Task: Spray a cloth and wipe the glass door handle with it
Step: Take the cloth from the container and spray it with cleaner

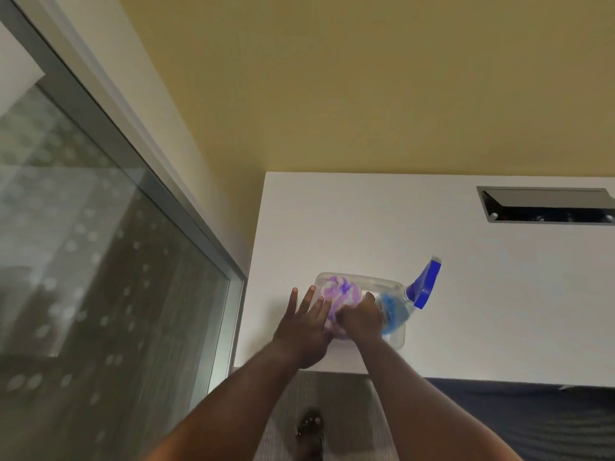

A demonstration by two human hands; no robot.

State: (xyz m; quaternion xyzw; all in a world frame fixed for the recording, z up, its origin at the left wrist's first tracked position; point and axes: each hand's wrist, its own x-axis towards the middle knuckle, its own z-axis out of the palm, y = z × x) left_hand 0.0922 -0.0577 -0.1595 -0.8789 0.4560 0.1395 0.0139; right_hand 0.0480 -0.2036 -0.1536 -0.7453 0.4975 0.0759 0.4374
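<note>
Cloth (336,294) — purple-white, bunched in clear tub (382,281) on white desk (466,294), spray bottle (404,302) beside it. Right hand (361,319) curled onto cloth; left hand (304,331) spread — fingers at tub's edge.

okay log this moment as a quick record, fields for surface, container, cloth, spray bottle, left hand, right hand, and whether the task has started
surface: white table, set against a yellow wall
container: clear plastic bin near the table's front left corner
cloth: purple and white cloth, bunched inside the bin
spray bottle: blue-headed spray bottle, lying tilted at the bin's right end
left hand: left hand, fingers spread at the bin's left edge, holding nothing
right hand: right hand, closed on the cloth
task stage: cloth not yet lifted out or sprayed; door handle not in view
</note>
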